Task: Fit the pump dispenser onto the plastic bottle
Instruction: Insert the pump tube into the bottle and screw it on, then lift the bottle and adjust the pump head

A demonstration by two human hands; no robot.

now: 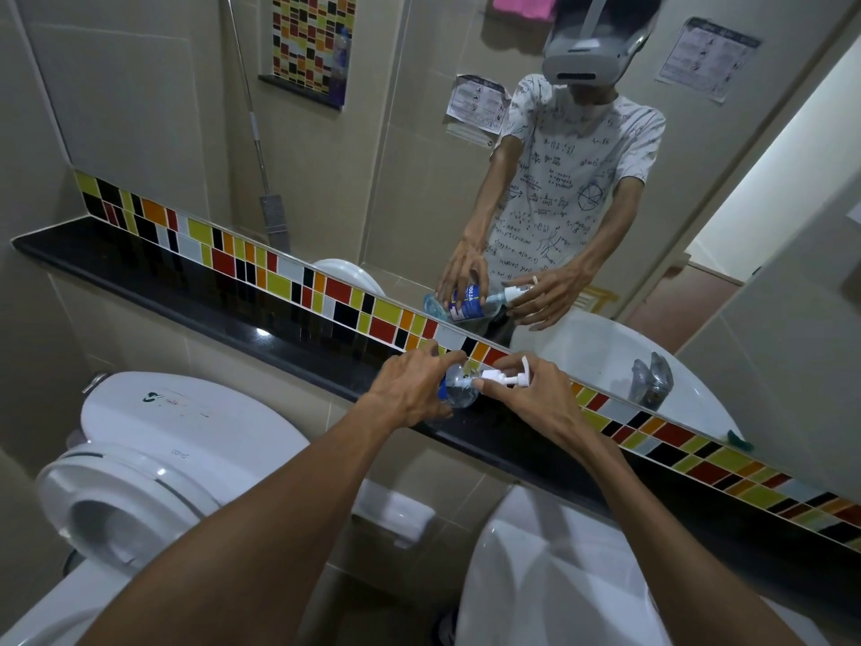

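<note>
Nearest the camera, two bare forearms reach forward over a white toilet (140, 463) at left and a white basin (550, 566) at right. Both hands meet above the black ledge (289, 347), the landmark for this report.

Left hand (410, 394): its fingers (426, 366) are wrapped over the plastic bottle (459, 389), which lies tilted on its side just above the ledge, neck pointing right. The bottle is clear with a blue label.

Right hand (536, 394): its fingers (505, 363) are closed narrowly around the white pump dispenser (505, 377), which sits at the bottle's neck. Whether it is fully seated cannot be told.

Beyond the ledge runs a band of coloured tiles (326, 291), then a mirror (326, 156) that reflects the person, the hands, the bottle and the dispenser.
</note>
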